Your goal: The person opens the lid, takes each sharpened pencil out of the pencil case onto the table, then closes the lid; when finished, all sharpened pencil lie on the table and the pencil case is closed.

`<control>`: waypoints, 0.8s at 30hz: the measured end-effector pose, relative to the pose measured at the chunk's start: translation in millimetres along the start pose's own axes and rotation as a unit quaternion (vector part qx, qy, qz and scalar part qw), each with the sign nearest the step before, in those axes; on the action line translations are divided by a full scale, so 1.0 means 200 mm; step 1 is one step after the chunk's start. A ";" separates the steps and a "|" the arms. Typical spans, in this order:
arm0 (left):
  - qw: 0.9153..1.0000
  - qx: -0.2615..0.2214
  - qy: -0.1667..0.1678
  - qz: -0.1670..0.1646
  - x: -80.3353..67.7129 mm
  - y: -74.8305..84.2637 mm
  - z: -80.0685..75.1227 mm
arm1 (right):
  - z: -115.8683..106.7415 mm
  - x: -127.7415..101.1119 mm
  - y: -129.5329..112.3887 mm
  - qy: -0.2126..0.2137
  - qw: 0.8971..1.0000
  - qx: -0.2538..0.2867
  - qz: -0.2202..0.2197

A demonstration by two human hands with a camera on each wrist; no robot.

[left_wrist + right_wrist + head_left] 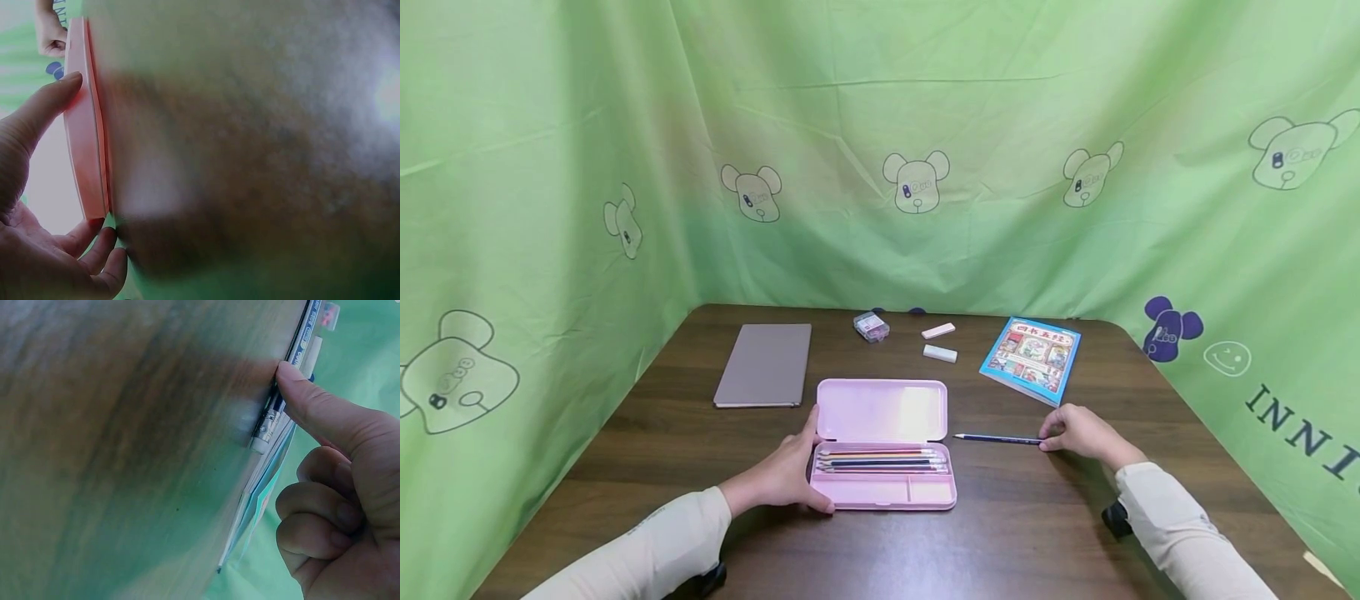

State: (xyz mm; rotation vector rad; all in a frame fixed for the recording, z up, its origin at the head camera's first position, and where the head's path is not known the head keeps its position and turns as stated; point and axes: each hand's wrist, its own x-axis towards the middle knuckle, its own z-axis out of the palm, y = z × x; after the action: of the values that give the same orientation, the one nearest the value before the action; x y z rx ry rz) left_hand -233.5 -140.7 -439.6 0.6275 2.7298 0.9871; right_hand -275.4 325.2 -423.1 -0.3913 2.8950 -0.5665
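A pink pencil case (pixel 882 410) lies with its lid raised back on the wooden table. Several pencils (pixel 880 461) lie in its long rear compartment, and two smaller sections run along the front. My left hand (pixel 781 473) holds the case at its left end, thumb at the front edge and fingers toward the hinge; the left wrist view shows the case's side wall (pixel 84 137) between them. To the right of the case, my right hand (pixel 1081 432) pinches a dark blue pencil (pixel 997 438) near its eraser end (pixel 259 445). The pencil lies low along the tabletop, tip pointing left.
A grey notebook (pixel 765 367) lies at the back left. Behind the case are a small clear box (pixel 871 327), a pinkish-white bar (pixel 938 331) and a white block (pixel 940 354). A blue-bordered book (pixel 1032 358) lies behind my right hand. Green curtain (pixel 850 250) surrounds the table.
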 end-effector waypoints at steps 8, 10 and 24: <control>1.000 -0.002 -0.012 -0.014 0.00 0.00 0.00 | 0.01 0.00 -0.02 0.018 0.999 0.033 -0.020; 1.000 -0.002 -0.012 -0.015 0.00 0.00 0.00 | 0.01 0.01 -0.04 0.027 0.998 0.040 -0.033; 1.000 -0.006 -0.013 -0.017 0.00 0.00 0.00 | 0.07 0.07 -0.29 0.044 0.988 0.095 -0.115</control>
State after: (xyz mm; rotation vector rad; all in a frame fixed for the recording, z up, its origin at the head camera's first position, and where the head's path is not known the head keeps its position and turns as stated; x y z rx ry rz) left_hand -233.0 -140.7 -439.3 0.5853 2.7014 0.9791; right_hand -273.1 263.8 -414.9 -0.6933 2.8626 -0.9091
